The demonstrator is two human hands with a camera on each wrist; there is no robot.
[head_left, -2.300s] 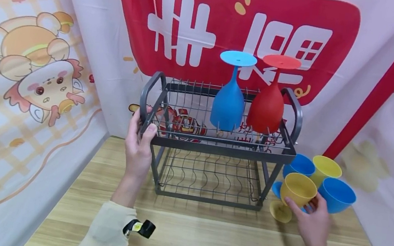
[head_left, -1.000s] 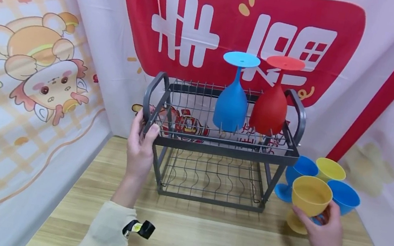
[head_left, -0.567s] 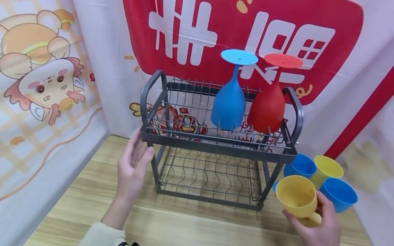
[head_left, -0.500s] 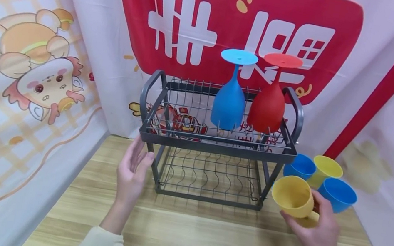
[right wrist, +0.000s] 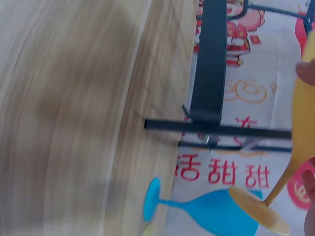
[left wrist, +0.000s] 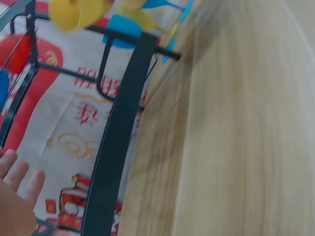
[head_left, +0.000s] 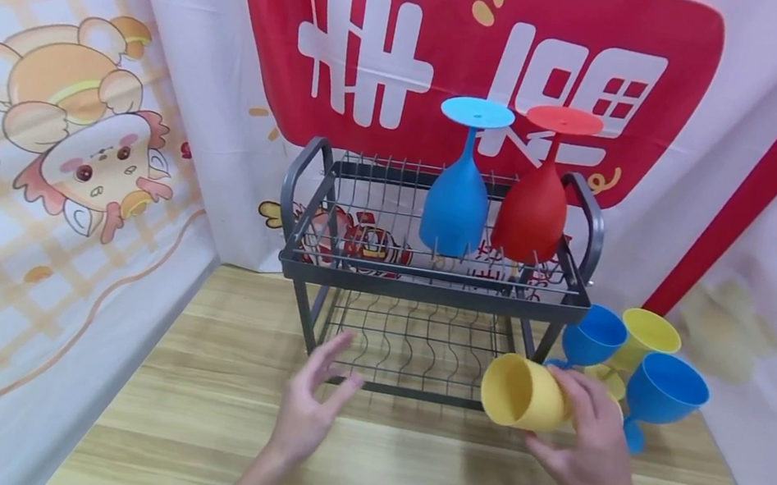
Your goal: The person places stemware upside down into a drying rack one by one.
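My right hand grips a yellow goblet by its bowl, tipped on its side with the mouth facing left. It is held in front of the lower right corner of the dark metal dish rack. In the right wrist view the goblet's thin stem and round foot show. Fingers spread and holding nothing, my left hand is over the table in front of the rack's lower left. On the rack's top tier, a blue goblet and a red goblet stand upside down, side by side.
Right of the rack, a blue goblet, a yellow goblet and another blue goblet stand upright on the wooden table. Printed cloth hangs behind and at both sides.
My left hand has let go of the rack's left side and moved right and nearer. My right hand has lifted the yellow goblet from among the others, moved it left and tipped it over.
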